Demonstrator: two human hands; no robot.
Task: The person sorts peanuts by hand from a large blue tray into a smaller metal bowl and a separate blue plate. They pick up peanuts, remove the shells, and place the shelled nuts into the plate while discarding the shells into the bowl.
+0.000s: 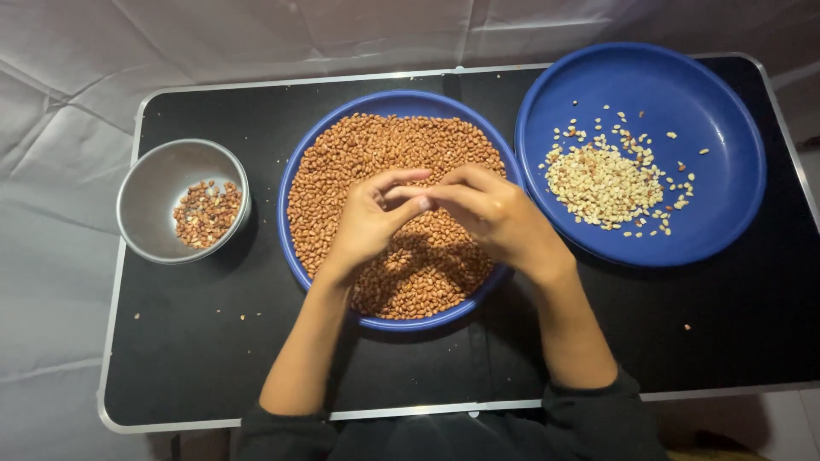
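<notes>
Left hand (369, 218): fingers curled, tips meeting the right hand's over the middle plate; what they pinch is too small to tell.
Right hand (487, 213): fingertips pressed against the left's.
Technique: rubbing is best kept low over the peanuts (342, 171), so that bits drop back.
Middle plate (295, 162): blue, heaped with red-skinned peanuts.
Steel bowl (149, 183): left, holds skins.
Far plate (726, 154): right, holds pale kernels (602, 183).

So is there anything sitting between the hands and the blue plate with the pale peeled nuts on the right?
Nothing visible does. The left hand and right hand meet at the fingertips above the blue bowl of brown peanuts. The blue plate with pale nuts lies directly beside that bowl, rims nearly touching.
</notes>
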